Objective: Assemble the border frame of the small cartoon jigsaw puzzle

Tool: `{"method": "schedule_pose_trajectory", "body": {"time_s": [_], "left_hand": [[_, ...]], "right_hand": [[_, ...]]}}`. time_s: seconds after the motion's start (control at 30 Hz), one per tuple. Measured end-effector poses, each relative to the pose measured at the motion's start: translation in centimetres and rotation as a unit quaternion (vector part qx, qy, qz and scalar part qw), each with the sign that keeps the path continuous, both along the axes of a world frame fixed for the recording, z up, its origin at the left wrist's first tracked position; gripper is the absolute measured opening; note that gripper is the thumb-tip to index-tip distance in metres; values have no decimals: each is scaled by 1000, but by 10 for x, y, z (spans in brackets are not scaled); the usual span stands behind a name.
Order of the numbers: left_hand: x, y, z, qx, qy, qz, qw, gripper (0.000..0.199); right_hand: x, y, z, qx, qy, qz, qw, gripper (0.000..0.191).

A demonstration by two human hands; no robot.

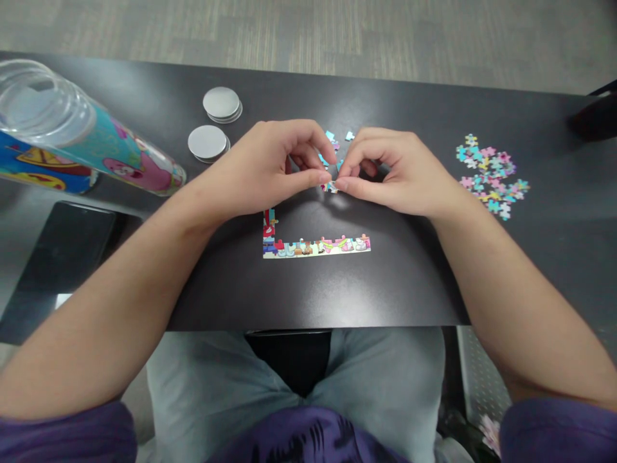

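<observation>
Above the middle of the desk my left hand (289,161) and my right hand (393,168) meet, thumbs nearly touching. Both hands are closed in a pinch on small puzzle pieces (331,187), which the fingertips partly cover. Behind the fingers several loose pieces (330,136) lie on the desk, partly hidden. Nearer to me is a joined L-shaped strip of puzzle edge (315,247), with its short side pointing away at the left. My left wrist hides part of the area beside that short side.
A pile of loose puzzle pieces (492,177) lies at the right. Two stacks of round silver discs (220,103) sit at the back left. Clear-topped printed tubes (130,151) stand at the left, near a black phone-like slab (72,257). A dark object (598,119) is at the right edge.
</observation>
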State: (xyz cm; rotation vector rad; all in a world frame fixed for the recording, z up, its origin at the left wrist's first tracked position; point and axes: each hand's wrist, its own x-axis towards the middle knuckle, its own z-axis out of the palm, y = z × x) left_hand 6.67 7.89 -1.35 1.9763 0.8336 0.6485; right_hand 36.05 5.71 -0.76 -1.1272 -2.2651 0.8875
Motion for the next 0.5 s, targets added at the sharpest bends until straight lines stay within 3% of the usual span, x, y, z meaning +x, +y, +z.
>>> {"method": "schedule_pose_trajectory", "body": {"time_s": [0.17,0.5], "left_hand": [[0,2,-3,-3,-19,25,1000,54],[-1,5,-5,-3,-32,42,999,45]], "right_hand": [[0,1,-4,0,35,-42,999,68],[13,8,-4,-21,68,-65,995,64]]}}
